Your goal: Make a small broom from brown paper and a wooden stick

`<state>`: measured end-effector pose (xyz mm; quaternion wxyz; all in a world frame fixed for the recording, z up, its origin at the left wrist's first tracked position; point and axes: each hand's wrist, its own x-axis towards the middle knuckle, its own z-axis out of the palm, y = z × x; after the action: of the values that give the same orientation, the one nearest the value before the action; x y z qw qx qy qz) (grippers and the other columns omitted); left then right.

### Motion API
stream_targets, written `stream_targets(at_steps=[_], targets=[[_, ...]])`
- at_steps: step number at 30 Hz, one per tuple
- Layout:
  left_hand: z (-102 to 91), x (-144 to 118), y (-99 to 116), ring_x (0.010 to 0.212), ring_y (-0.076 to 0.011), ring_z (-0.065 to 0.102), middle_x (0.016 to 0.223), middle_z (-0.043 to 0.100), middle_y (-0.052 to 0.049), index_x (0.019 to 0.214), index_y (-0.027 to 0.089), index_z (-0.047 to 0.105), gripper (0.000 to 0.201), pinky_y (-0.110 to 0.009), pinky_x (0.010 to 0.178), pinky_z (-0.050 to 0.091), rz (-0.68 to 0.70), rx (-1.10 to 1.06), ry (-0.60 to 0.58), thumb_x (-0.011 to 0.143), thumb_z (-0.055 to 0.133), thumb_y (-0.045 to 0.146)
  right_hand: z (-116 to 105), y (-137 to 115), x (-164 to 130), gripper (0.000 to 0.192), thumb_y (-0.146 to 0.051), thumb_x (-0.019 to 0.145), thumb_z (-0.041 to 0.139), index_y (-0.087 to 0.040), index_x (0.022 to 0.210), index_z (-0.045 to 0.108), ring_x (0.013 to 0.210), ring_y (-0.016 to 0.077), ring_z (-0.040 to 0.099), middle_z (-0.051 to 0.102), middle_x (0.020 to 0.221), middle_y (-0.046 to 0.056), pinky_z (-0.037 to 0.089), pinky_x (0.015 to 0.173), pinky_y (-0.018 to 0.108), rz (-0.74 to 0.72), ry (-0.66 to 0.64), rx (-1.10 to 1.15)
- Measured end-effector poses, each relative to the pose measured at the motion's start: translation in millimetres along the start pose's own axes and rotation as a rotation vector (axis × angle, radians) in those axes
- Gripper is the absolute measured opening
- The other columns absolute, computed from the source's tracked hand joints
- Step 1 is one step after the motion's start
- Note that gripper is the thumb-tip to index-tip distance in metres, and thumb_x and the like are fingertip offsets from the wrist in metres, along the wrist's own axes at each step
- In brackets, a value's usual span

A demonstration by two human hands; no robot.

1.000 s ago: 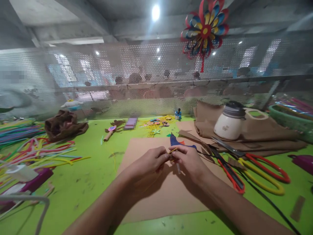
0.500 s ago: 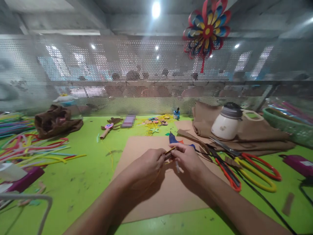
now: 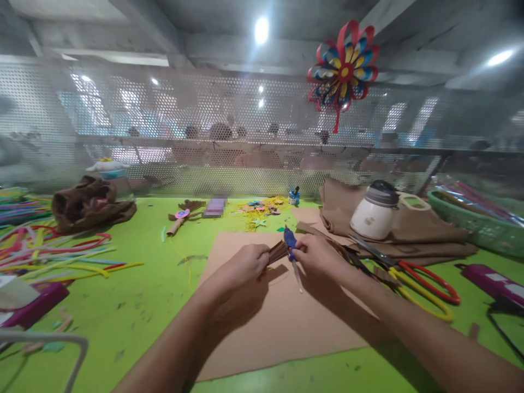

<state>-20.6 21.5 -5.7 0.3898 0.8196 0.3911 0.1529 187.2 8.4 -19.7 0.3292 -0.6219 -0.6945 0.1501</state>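
Observation:
My left hand [image 3: 245,267] is closed on a small bundle of brown strips [image 3: 278,251], their free ends fanning to the right. I cannot tell whether they are paper or cloth. Just beside those ends, my right hand [image 3: 317,256] grips a blue glue gun [image 3: 290,240], its nozzle tipped up and away from me. A pale glue stick [image 3: 298,275] pokes out of its rear end. Both hands are over a tan cardboard sheet [image 3: 262,338] on the green table [image 3: 143,349].
Scissors with red and yellow handles [image 3: 429,278] lie to the right, near a white jar [image 3: 374,213] on folded brown cloth [image 3: 442,234]. Pipe cleaners [image 3: 82,254] spread at left. Small paper stars [image 3: 258,222] and a finished-looking brown bundle [image 3: 180,218] lie farther back.
My right hand has left the brown piece and taken up the glue gun, which was lying behind the hands. My left hand keeps its hold and has shifted slightly left.

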Motion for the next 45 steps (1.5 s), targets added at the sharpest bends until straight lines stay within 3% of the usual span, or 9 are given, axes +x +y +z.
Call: stream_targets(at_steps=[4, 6, 9, 13, 20, 25, 31, 36, 45], targets=[[2.1, -1.0, -8.1, 0.055, -0.0146, 0.045, 0.063, 0.054, -0.004, 0.072, 0.017, 0.052, 0.024, -0.029, 0.054, 0.031, -0.01, 0.149, 0.127, 0.083, 0.033, 0.027, 14.5, -20.6, -10.3, 0.022, -0.028, 0.076, 0.053, -0.012, 0.078, 0.067, 0.087, 0.029, 0.052, 0.063, 0.084, 0.016, 0.037, 0.071, 0.034, -0.131, 0.123, -0.509], [6.4, -4.9, -11.2, 0.06, -0.0164, 0.048, 0.067, 0.056, -0.005, 0.079, 0.017, 0.055, 0.023, -0.03, 0.057, 0.032, 0.012, 0.173, 0.187, 0.084, 0.035, 0.027, 15.8, -20.9, -13.9, 0.025, -0.029, 0.079, 0.05, -0.011, 0.084, 0.065, 0.093, 0.0303, 0.048, 0.061, 0.089, 0.018, 0.036, 0.076, 0.036, -0.172, 0.133, -0.643], [8.8, -10.8, -8.4, 0.064, -0.0181, 0.049, 0.072, 0.059, -0.007, 0.087, 0.018, 0.055, 0.021, -0.03, 0.058, 0.033, 0.011, 0.198, 0.204, 0.084, 0.037, 0.028, 12.3, -9.1, -14.8, 0.02, -0.023, 0.08, 0.047, -0.011, 0.085, 0.062, 0.093, 0.0281, 0.047, 0.06, 0.089, 0.016, 0.034, 0.08, 0.035, -0.194, 0.065, -0.654], [2.3, -12.3, 8.3, 0.058, -0.0154, 0.047, 0.067, 0.058, -0.005, 0.082, 0.018, 0.053, 0.022, -0.028, 0.056, 0.033, -0.063, 0.206, 0.191, 0.085, 0.033, 0.027, 8.1, 10.0, -8.7, 0.021, -0.011, 0.074, 0.047, -0.013, 0.091, 0.06, 0.095, 0.0248, 0.046, 0.06, 0.092, 0.012, 0.033, 0.083, 0.032, -0.217, -0.035, -0.579], [2.0, -14.6, 30.2, 0.054, -0.012, 0.048, 0.061, 0.055, 0.0, 0.076, 0.018, 0.05, 0.027, -0.024, 0.054, 0.034, -0.031, 0.042, 0.108, 0.088, 0.029, 0.029, 11.2, 21.9, -3.5, 0.022, -0.006, 0.07, 0.047, -0.014, 0.085, 0.06, 0.094, 0.0255, 0.045, 0.056, 0.09, 0.012, 0.034, 0.082, 0.034, -0.216, -0.017, -0.569], [1.1, -21.5, 46.7, 0.053, -0.0108, 0.047, 0.061, 0.053, 0.002, 0.08, 0.018, 0.05, 0.027, -0.022, 0.052, 0.036, -0.025, -0.082, -0.001, 0.089, 0.029, 0.031, 5.4, 24.7, -2.4, 0.026, -0.007, 0.07, 0.048, -0.015, 0.09, 0.063, 0.094, 0.0249, 0.047, 0.057, 0.094, 0.012, 0.038, 0.082, 0.035, -0.246, 0.044, -0.418], [1.2, -25.3, 58.7, 0.057, -0.0111, 0.048, 0.063, 0.053, 0.003, 0.091, 0.02, 0.052, 0.026, -0.022, 0.054, 0.036, -0.033, -0.067, -0.069, 0.09, 0.03, 0.033, -29.0, 7.3, -8.3, 0.022, -0.01, 0.073, 0.048, -0.017, 0.083, 0.066, 0.088, 0.0197, 0.055, 0.064, 0.089, 0.007, 0.043, 0.079, 0.032, -0.117, 0.172, 0.065], [3.7, -24.6, 58.3, 0.057, -0.0116, 0.048, 0.064, 0.053, 0.002, 0.091, 0.02, 0.051, 0.027, -0.022, 0.053, 0.036, -0.056, -0.054, -0.109, 0.09, 0.028, 0.034, -56.9, -17.0, -24.0, 0.015, -0.025, 0.08, 0.053, -0.018, 0.085, 0.066, 0.081, 0.0162, 0.06, 0.067, 0.084, 0.004, 0.045, 0.075, 0.029, 0.009, -0.036, 0.492], [4.2, -24.4, 54.1, 0.064, -0.0123, 0.048, 0.07, 0.056, 0.002, 0.09, 0.021, 0.053, 0.026, -0.024, 0.06, 0.036, -0.015, 0.064, -0.042, 0.091, 0.03, 0.032, -67.2, -22.9, -32.7, 0.02, -0.031, 0.084, 0.053, -0.017, 0.076, 0.065, 0.076, 0.0142, 0.055, 0.063, 0.078, 0.002, 0.043, 0.071, 0.026, -0.053, -0.218, 0.477]])
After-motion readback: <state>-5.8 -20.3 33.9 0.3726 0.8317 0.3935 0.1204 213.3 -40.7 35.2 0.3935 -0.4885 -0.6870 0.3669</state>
